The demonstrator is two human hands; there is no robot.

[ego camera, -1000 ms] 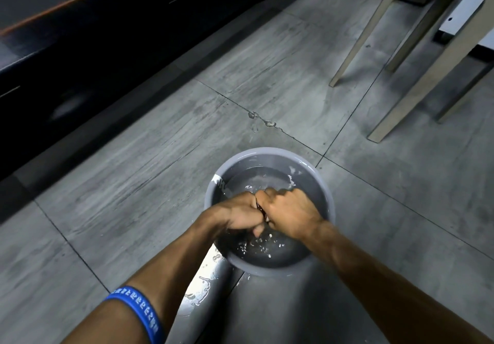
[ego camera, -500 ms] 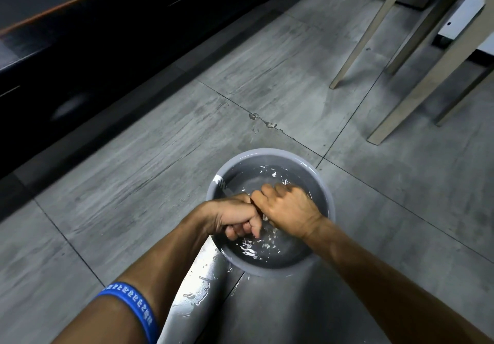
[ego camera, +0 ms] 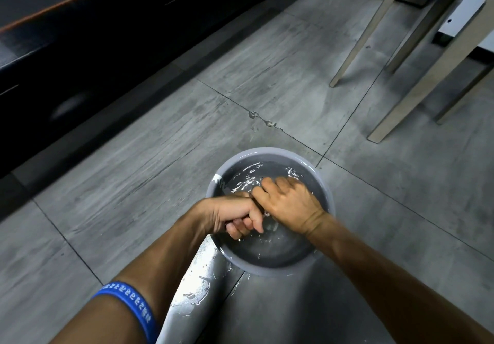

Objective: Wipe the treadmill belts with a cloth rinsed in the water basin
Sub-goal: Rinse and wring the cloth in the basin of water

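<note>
A round grey basin (ego camera: pixel 330 194) with rippling water stands on the tiled floor. Both my fists meet above the water. My left hand (ego camera: pixel 235 216) is curled tight, with its fingertips showing underneath. My right hand (ego camera: pixel 290 204) lies against it, knuckles up and fingers bent down toward the water. Between the two fists only a dark sliver of the cloth (ego camera: pixel 258 204) shows; the rest is hidden in my grip. The dark treadmill (ego camera: pixel 80 39) with an orange edge line runs along the upper left.
A shiny wet streak (ego camera: pixel 197 290) spreads on the floor just below the basin. Small water drops (ego camera: pixel 264 121) sit on a tile joint beyond it. Pale furniture legs (ego camera: pixel 355 44) stand at the upper right. Grey floor tiles (ego camera: pixel 149 156) lie between basin and treadmill.
My right hand has slid a little farther over the water. My left fist has turned so its fingertips face up toward me. The water ripples more near the far rim.
</note>
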